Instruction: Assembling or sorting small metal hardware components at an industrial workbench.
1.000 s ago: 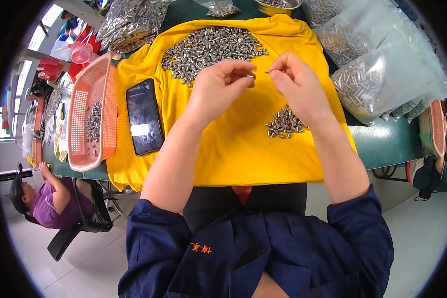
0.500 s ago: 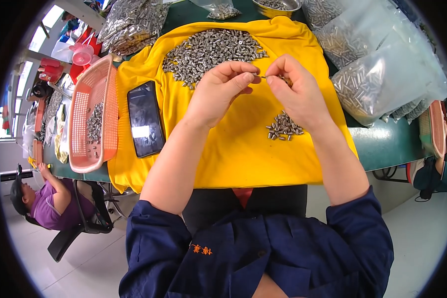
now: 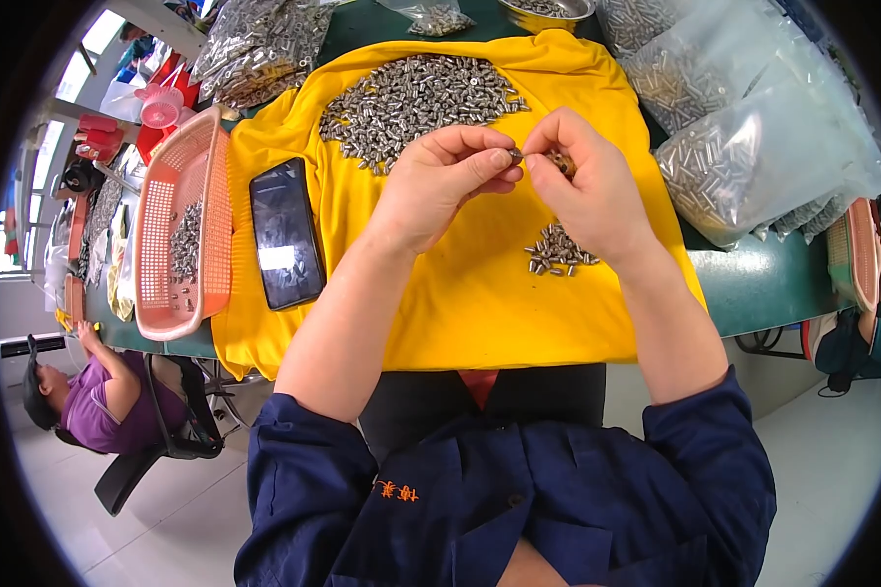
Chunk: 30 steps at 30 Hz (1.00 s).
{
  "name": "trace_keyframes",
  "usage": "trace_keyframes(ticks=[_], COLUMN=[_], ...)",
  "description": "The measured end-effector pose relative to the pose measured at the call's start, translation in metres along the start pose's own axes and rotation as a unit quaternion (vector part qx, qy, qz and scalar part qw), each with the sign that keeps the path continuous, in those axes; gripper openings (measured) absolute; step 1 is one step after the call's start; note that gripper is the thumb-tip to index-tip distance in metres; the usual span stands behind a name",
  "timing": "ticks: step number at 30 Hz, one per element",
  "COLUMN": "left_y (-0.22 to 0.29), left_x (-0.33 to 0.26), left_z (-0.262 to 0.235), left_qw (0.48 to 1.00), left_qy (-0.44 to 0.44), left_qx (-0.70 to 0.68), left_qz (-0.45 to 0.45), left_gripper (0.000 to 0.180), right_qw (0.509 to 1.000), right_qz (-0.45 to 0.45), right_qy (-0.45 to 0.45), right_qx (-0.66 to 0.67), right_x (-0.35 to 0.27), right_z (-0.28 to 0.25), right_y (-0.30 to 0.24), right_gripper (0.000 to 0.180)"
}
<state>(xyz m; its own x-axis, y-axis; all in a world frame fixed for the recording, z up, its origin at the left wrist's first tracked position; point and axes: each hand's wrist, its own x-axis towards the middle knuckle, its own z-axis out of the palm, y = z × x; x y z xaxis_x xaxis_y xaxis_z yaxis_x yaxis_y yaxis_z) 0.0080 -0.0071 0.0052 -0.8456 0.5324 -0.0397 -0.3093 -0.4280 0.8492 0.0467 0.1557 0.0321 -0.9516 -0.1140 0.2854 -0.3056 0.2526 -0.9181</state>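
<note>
My left hand point(image 3: 440, 186) pinches a small metal cylinder point(image 3: 516, 154) between thumb and forefinger, above the yellow cloth point(image 3: 460, 313). Its fingertips almost meet those of my right hand point(image 3: 592, 186), which is also closed in a pinch at the cylinder's right end. What the right fingertips grip is too small to make out; small shiny pieces point(image 3: 561, 162) show inside its curled fingers. Beyond the hands spreads a large heap of small metal cylinders point(image 3: 411, 103). Just below my right hand lies a smaller pile of similar parts point(image 3: 560, 250).
Left on the cloth lies a black phone point(image 3: 286, 240), beside a pink plastic basket point(image 3: 220, 196) holding some metal parts. Clear bags of metal pieces point(image 3: 710, 176) crowd the right; another bag point(image 3: 264, 49) and a metal bowl point(image 3: 548, 18) stand behind. A person in purple point(image 3: 122, 401) sits at left.
My left hand has shifted slightly right, closer to the right fingertips. The small metal cylinder now shows between the fingertips, where a thin gap was before. The piles look unchanged.
</note>
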Motion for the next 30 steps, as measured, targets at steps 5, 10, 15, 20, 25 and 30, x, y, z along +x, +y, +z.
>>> trace_keyframes(ticks=[5, 10, 15, 20, 25, 30], left_y=[0.001, -0.002, 0.000, 0.004, 0.024, 0.020], left_x=[0.001, 0.000, 0.000, -0.007, -0.004, -0.007], left_z=[0.006, 0.006, 0.010, 0.012, -0.013, -0.015], left_qw=[0.990, 0.982, 0.928, 0.893, 0.792, 0.694], left_qy=[0.040, 0.050, 0.017, -0.075, 0.061, 0.056], left_qx=[0.129, 0.158, 0.366, 0.427, 0.602, 0.717], left_qz=[0.034, 0.086, 0.067, 0.118, 0.082, 0.034], left_gripper=[0.010, 0.011, 0.011, 0.016, 0.015, 0.016], right_qw=[0.990, 0.969, 0.987, 0.994, 0.995, 0.995], right_qz=[-0.055, 0.153, 0.118, 0.059, 0.063, 0.062], right_qy=[0.020, -0.032, 0.038, 0.072, 0.066, 0.063], right_qx=[-0.127, 0.192, 0.098, 0.062, 0.051, 0.052], right_x=[-0.003, 0.004, 0.007, 0.009, 0.007, 0.007], right_z=[0.004, -0.001, -0.014, -0.012, -0.012, -0.006], right_y=[0.004, 0.012, 0.015, 0.016, 0.013, 0.012], right_gripper=[0.008, 0.006, 0.008, 0.009, 0.009, 0.008])
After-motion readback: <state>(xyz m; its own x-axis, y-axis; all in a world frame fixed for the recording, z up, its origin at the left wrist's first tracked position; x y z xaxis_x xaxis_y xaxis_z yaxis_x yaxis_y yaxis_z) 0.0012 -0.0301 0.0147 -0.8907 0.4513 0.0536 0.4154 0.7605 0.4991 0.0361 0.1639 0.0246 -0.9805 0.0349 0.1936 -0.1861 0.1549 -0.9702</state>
